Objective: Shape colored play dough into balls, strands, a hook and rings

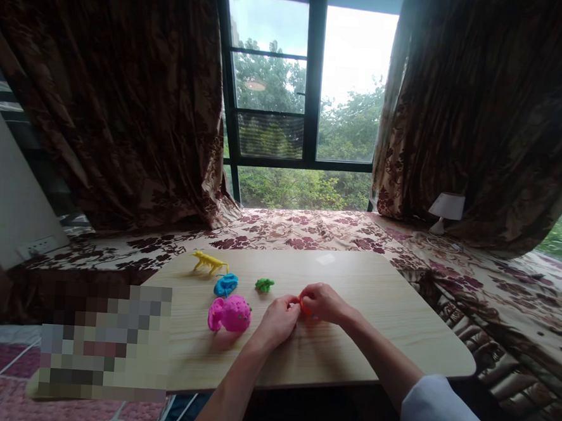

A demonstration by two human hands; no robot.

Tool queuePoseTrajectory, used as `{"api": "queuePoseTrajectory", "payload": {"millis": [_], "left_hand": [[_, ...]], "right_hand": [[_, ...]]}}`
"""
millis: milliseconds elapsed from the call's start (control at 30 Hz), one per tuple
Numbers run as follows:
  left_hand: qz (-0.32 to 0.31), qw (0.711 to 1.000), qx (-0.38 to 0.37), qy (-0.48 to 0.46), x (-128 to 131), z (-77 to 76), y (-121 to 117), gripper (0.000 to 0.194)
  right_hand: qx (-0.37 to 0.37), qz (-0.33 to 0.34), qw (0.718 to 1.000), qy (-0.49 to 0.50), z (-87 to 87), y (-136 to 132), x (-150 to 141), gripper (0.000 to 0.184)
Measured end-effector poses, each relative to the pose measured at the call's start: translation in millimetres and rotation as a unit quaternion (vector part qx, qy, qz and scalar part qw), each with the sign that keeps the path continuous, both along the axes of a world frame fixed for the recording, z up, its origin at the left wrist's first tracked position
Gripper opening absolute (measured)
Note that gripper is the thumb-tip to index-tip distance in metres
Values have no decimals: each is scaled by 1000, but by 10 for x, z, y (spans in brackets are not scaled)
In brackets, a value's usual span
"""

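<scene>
Left hand (pixel 280 320) curled, hold unclear; right hand (pixel 325 303) pinches orange piece (pixel 306 307). Pink figure (pixel 235 314) looks finished, orange piece unfinished.

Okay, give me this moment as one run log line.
right hand: fingers on orange piece | left hand: beside it | table: pink figure, blue piece, green piece, yellow figure

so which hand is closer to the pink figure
Left. The left hand is just right of the pink figure, not touching it; the right hand is farther right, beyond the left hand.
</scene>
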State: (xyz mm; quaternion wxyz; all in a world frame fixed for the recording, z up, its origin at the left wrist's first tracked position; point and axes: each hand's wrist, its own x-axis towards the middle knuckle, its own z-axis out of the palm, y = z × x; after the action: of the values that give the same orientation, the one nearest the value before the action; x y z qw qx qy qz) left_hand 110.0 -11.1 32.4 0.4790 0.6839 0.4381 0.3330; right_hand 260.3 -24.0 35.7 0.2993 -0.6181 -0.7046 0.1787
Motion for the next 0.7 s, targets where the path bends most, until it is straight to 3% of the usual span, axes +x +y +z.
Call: {"api": "queuePoseTrajectory", "payload": {"millis": [167, 267, 333, 400, 500, 600, 700], "left_hand": [[-2, 994, -69, -89, 5, -30, 14, 14], [-10, 977, -144, -155, -17, -37, 21, 23], [-42, 942, -215, -253, -38, -34, 17, 22], [-74, 889, -287, -350, -56, -30, 6, 17], [-94, 849, -332, -400, -86, -24, -13, 12], [-88, 850, -333, -398, -139, -18, -13, 17], [-56, 852, -334, -398, -192, -14, 1, 19]], "right_hand": [[34, 2, 999, 40, 71, -15, -41, 23], [98, 16, 994, 51, 176, -97, -104, 20], [144, 35, 989, 28, 258, -144, -144, 16], [168, 51, 984, -6, 337, -175, -165, 14], [172, 66, 982, -37, 433, -243, -135, 14], [167, 52, 982, -66, 457, -416, -34, 15], [147, 5, 976, -161, 354, -647, 69, 16]]}}
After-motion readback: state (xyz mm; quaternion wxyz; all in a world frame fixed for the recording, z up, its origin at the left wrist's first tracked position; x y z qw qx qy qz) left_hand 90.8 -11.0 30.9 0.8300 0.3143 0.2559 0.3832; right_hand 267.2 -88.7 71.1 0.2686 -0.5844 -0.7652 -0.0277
